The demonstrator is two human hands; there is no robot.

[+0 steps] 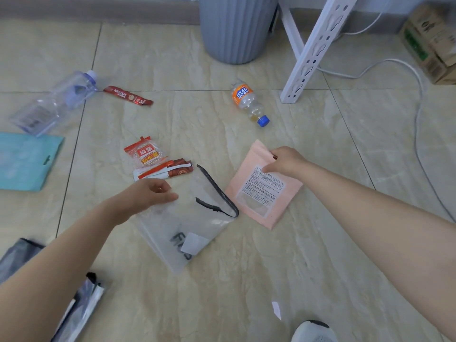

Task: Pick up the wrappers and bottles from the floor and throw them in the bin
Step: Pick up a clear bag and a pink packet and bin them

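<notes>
Wrappers and bottles lie scattered over the tiled floor (pixel 246 280), and the grey bin (pixel 237 28) stands at the far edge by the wall, well apart from both hands. The right hand (pixel 286 161) has its grip pinched on the top edge of the pink pouch (pixel 261 191), which for the most part lies flat on the tile. The left hand (pixel 153 191) rests at the edge of the clear zip bag (pixel 187 228) with its grip loosely curled; I cannot tell whether the fingers have hold of the plastic or only touch it.

Risks, as I judge them. A thin pinch on one corner of the pouch may slip when it is lifted, since the smooth film gives little to hold. The clear bag is limp and slick, so it may fold or slide away under the left fingers instead of coming up. Its black strap (pixel 217 193) lies just beside the pouch and could drag it along. The snack wrappers (pixel 153 161) sit close by the left hand and could be brushed aside. The orange-labelled bottle (pixel 249 102) and the large clear bottle (pixel 54 102) lie on their sides and would roll if nudged. A white cable (pixel 417 114) runs near the bin's side, a possible snag for a foot.
</notes>
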